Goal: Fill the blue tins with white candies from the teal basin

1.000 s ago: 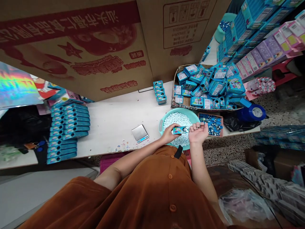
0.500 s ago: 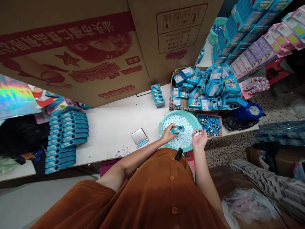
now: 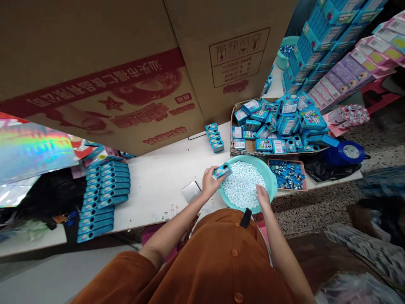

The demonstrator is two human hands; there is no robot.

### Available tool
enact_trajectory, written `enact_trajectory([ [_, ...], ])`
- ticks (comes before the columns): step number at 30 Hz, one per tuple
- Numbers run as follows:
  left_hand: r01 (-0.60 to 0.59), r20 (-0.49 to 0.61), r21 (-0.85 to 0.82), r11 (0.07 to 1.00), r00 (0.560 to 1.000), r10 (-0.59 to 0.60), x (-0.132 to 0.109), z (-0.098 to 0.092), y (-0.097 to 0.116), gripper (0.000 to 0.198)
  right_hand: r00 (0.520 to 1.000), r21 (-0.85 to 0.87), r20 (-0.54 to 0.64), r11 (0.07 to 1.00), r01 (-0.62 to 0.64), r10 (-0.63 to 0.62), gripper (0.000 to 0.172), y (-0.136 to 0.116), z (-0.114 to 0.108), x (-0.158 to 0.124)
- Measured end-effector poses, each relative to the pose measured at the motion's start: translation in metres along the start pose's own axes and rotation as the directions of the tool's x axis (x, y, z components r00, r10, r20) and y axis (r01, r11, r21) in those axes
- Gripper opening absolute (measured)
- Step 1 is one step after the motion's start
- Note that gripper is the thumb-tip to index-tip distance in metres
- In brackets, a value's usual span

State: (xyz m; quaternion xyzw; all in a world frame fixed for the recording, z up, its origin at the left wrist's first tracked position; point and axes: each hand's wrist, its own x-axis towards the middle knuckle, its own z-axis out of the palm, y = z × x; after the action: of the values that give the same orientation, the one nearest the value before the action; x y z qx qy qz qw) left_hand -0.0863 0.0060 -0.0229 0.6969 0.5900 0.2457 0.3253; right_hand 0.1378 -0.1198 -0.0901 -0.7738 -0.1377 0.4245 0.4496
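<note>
My left hand (image 3: 209, 181) grips a small blue candy box (image 3: 222, 170) over the left rim of a turquoise basin (image 3: 271, 177). A round dark opening shows on the box's upper face. Small white candies (image 3: 238, 183) fill the basin. At its right side my right hand (image 3: 262, 196) is turned down, its closed fingers at the candies; whatever they hold is hidden. A small digital scale (image 3: 190, 192) lies left of the basin, partly behind my left forearm.
Behind the basin stands a carton of blue boxes (image 3: 287, 120); right of it, a tray of blue-and-silver caps (image 3: 287, 174). A short row of boxes (image 3: 214, 138) stands near a large cardboard box (image 3: 126, 97). Stacked blue boxes (image 3: 104, 196) stand at left, a blue tape roll (image 3: 349, 152) at right.
My left hand has carried the candy box left, from over the candies to the basin's rim, tilting it. My right hand, earlier palm up with candies in it, has turned down to the candies.
</note>
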Motion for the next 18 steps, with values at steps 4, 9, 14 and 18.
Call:
enact_trajectory([
  [4,0.086,-0.141,0.099,0.991,0.987,-0.072,0.035,-0.02,-0.035,0.035,1.0,-0.079,-0.021,0.997,0.007,-0.009,0.035,0.01,0.0,0.004],
  [9,-0.068,0.05,0.157,0.985,0.997,0.061,0.08,0.0,-0.072,0.033,1.0,-0.233,0.01,0.973,0.012,-0.01,0.041,0.037,-0.001,0.008],
  [14,-0.047,0.149,0.224,0.973,0.989,0.013,0.11,0.045,-0.088,0.041,0.999,-0.288,0.035,0.957,0.044,-0.036,0.042,0.054,-0.002,0.006],
  [18,-0.065,0.132,0.268,0.961,0.991,0.03,0.127,0.062,-0.092,0.04,0.998,-0.266,0.035,0.963,0.055,-0.048,0.04,0.056,-0.004,0.001],
])
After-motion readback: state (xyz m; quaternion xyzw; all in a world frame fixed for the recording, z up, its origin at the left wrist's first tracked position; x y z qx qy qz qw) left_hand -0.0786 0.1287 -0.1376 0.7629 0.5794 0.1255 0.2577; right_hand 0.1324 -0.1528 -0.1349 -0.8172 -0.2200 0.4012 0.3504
